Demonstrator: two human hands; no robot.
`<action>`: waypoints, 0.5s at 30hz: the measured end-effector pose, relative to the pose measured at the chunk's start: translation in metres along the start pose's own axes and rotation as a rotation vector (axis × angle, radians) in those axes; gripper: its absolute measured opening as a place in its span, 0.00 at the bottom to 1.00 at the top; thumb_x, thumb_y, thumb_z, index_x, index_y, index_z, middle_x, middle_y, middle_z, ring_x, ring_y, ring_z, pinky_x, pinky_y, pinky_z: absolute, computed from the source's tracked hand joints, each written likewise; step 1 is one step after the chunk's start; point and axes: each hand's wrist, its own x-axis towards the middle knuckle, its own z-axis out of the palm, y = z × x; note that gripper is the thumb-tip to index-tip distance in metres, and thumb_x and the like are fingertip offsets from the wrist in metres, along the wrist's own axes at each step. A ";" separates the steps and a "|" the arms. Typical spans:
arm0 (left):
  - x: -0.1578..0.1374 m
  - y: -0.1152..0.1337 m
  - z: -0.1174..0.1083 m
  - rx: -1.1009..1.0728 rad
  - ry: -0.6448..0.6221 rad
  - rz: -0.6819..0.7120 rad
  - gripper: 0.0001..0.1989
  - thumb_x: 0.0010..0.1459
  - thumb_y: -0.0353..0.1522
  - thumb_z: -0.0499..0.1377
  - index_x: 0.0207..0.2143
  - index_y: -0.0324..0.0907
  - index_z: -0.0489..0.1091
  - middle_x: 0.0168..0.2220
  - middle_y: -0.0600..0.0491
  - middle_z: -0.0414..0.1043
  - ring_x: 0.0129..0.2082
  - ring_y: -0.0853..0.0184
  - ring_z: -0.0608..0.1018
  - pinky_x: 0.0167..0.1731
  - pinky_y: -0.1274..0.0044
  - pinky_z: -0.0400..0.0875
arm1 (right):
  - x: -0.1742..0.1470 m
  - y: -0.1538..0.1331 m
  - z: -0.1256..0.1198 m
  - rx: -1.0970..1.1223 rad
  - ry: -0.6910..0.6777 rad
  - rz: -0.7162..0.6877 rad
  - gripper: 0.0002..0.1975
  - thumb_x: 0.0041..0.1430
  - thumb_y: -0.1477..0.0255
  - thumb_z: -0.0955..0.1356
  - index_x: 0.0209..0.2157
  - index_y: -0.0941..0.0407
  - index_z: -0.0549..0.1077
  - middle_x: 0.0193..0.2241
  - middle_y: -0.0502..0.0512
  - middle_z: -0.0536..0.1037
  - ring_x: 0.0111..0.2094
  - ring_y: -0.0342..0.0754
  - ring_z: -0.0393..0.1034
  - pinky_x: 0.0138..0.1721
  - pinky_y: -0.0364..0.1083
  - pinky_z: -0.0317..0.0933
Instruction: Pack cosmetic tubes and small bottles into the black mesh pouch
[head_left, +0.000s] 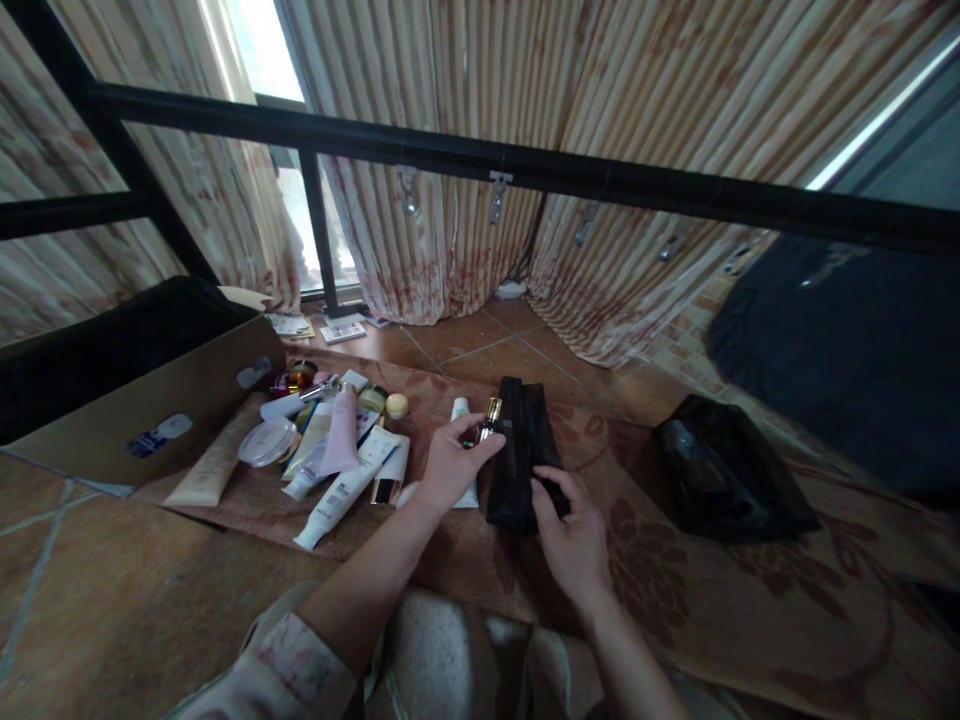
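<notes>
My left hand (457, 462) is closed around a small bottle with a shiny gold cap (491, 410), held just left of a black mesh pouch (513, 470). The pouch lies on the brown patterned cloth (469, 560). At its right side, my right hand (574, 535) grips the pouch's edge between thumb and fingers. A white tube (460, 407) lies partly hidden behind my left hand. Further left is a pile of cosmetics, among them a pink tube (343, 430), a white tube (349, 490), a beige tube (217, 455) and a round clear-lidded jar (267, 441).
A second black bag (731, 470) rests on the cloth at the right. On the left stands a cardboard box (202, 400) with dark material in it. A black metal rail (525, 165) crosses in front of striped curtains (480, 80). Tiled floor (480, 335) shows behind the cloth.
</notes>
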 end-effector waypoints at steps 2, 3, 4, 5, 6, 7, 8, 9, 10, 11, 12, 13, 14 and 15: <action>0.000 -0.001 0.000 0.002 -0.006 0.000 0.17 0.44 0.35 0.68 0.38 0.38 0.77 0.27 0.55 0.73 0.26 0.72 0.69 0.30 0.79 0.63 | 0.000 0.000 0.000 -0.005 0.000 0.002 0.13 0.61 0.62 0.64 0.41 0.54 0.74 0.39 0.56 0.77 0.42 0.51 0.71 0.44 0.49 0.63; 0.000 -0.001 0.000 0.001 -0.011 -0.001 0.17 0.44 0.36 0.68 0.38 0.38 0.77 0.27 0.55 0.73 0.26 0.72 0.69 0.30 0.79 0.63 | 0.000 0.000 0.000 -0.006 -0.001 0.001 0.13 0.61 0.62 0.64 0.41 0.54 0.74 0.39 0.56 0.77 0.42 0.51 0.71 0.44 0.49 0.63; 0.001 -0.002 -0.001 0.001 -0.014 -0.002 0.17 0.44 0.36 0.68 0.38 0.38 0.77 0.27 0.55 0.73 0.26 0.72 0.69 0.29 0.79 0.63 | 0.000 -0.001 0.000 -0.007 -0.003 -0.002 0.13 0.61 0.62 0.64 0.41 0.54 0.74 0.39 0.56 0.77 0.42 0.51 0.71 0.44 0.49 0.63; 0.001 -0.002 -0.001 0.000 -0.016 -0.003 0.17 0.44 0.36 0.68 0.38 0.38 0.77 0.27 0.55 0.73 0.26 0.72 0.69 0.29 0.79 0.63 | 0.000 -0.001 -0.001 -0.007 -0.004 -0.004 0.13 0.61 0.62 0.64 0.41 0.54 0.74 0.38 0.56 0.77 0.42 0.51 0.71 0.44 0.49 0.63; 0.001 -0.002 -0.001 0.000 -0.017 -0.003 0.17 0.44 0.36 0.68 0.38 0.39 0.77 0.27 0.55 0.73 0.26 0.72 0.69 0.29 0.79 0.63 | 0.000 -0.001 -0.001 -0.008 -0.005 -0.005 0.13 0.61 0.62 0.64 0.41 0.54 0.75 0.38 0.56 0.77 0.42 0.51 0.71 0.44 0.49 0.63; 0.001 -0.002 -0.001 0.000 -0.019 -0.004 0.17 0.44 0.36 0.68 0.38 0.39 0.77 0.27 0.56 0.73 0.26 0.72 0.69 0.29 0.80 0.63 | 0.000 -0.001 -0.001 -0.010 -0.006 -0.004 0.13 0.61 0.62 0.64 0.41 0.54 0.75 0.38 0.56 0.77 0.42 0.51 0.71 0.44 0.49 0.63; 0.001 -0.003 -0.001 -0.002 -0.021 -0.004 0.17 0.44 0.36 0.68 0.38 0.39 0.77 0.27 0.56 0.73 0.26 0.72 0.69 0.29 0.80 0.63 | 0.000 -0.001 -0.001 -0.012 -0.006 0.000 0.13 0.61 0.62 0.64 0.40 0.54 0.75 0.38 0.56 0.77 0.42 0.51 0.71 0.44 0.49 0.63; 0.001 -0.003 -0.001 -0.005 -0.020 -0.005 0.17 0.44 0.36 0.68 0.38 0.39 0.77 0.27 0.56 0.73 0.26 0.72 0.69 0.29 0.80 0.63 | 0.000 -0.001 -0.001 -0.013 -0.007 0.004 0.13 0.61 0.62 0.64 0.40 0.54 0.75 0.39 0.56 0.77 0.42 0.51 0.71 0.44 0.49 0.63; 0.001 -0.003 -0.001 -0.009 -0.018 -0.005 0.17 0.44 0.36 0.68 0.38 0.39 0.77 0.27 0.56 0.73 0.26 0.72 0.69 0.29 0.80 0.63 | 0.000 -0.001 -0.001 -0.013 -0.007 0.008 0.13 0.61 0.62 0.64 0.40 0.54 0.75 0.39 0.56 0.77 0.42 0.51 0.71 0.44 0.49 0.62; 0.001 -0.002 -0.001 -0.012 -0.016 -0.005 0.17 0.44 0.36 0.68 0.38 0.39 0.77 0.27 0.56 0.73 0.26 0.72 0.69 0.29 0.80 0.63 | 0.000 -0.001 -0.001 -0.013 -0.005 0.008 0.13 0.61 0.62 0.64 0.40 0.54 0.75 0.39 0.56 0.77 0.43 0.51 0.71 0.45 0.49 0.62; 0.001 -0.002 -0.002 -0.014 -0.015 -0.004 0.17 0.44 0.36 0.68 0.37 0.39 0.77 0.27 0.56 0.73 0.26 0.72 0.69 0.29 0.80 0.63 | 0.000 -0.001 -0.001 -0.017 -0.004 0.005 0.13 0.61 0.62 0.64 0.40 0.54 0.75 0.39 0.56 0.77 0.43 0.51 0.71 0.45 0.49 0.62; 0.001 -0.002 -0.002 -0.015 -0.018 -0.002 0.17 0.44 0.36 0.68 0.37 0.39 0.77 0.27 0.56 0.73 0.26 0.72 0.69 0.29 0.80 0.63 | 0.000 -0.001 -0.001 -0.021 -0.003 0.000 0.13 0.61 0.62 0.64 0.40 0.54 0.74 0.39 0.56 0.77 0.43 0.51 0.71 0.45 0.49 0.62; 0.001 -0.002 -0.002 -0.015 -0.022 0.000 0.16 0.44 0.36 0.68 0.37 0.39 0.77 0.27 0.56 0.73 0.26 0.72 0.69 0.29 0.80 0.63 | 0.000 0.000 -0.001 -0.024 0.000 -0.005 0.13 0.61 0.62 0.64 0.40 0.54 0.74 0.39 0.56 0.77 0.43 0.51 0.71 0.45 0.50 0.62; 0.001 -0.002 -0.002 -0.014 -0.026 0.000 0.16 0.44 0.36 0.68 0.37 0.39 0.77 0.27 0.56 0.73 0.26 0.72 0.69 0.29 0.80 0.63 | 0.000 0.000 -0.001 -0.026 0.001 -0.009 0.13 0.61 0.62 0.64 0.40 0.54 0.74 0.39 0.56 0.77 0.43 0.51 0.71 0.45 0.50 0.62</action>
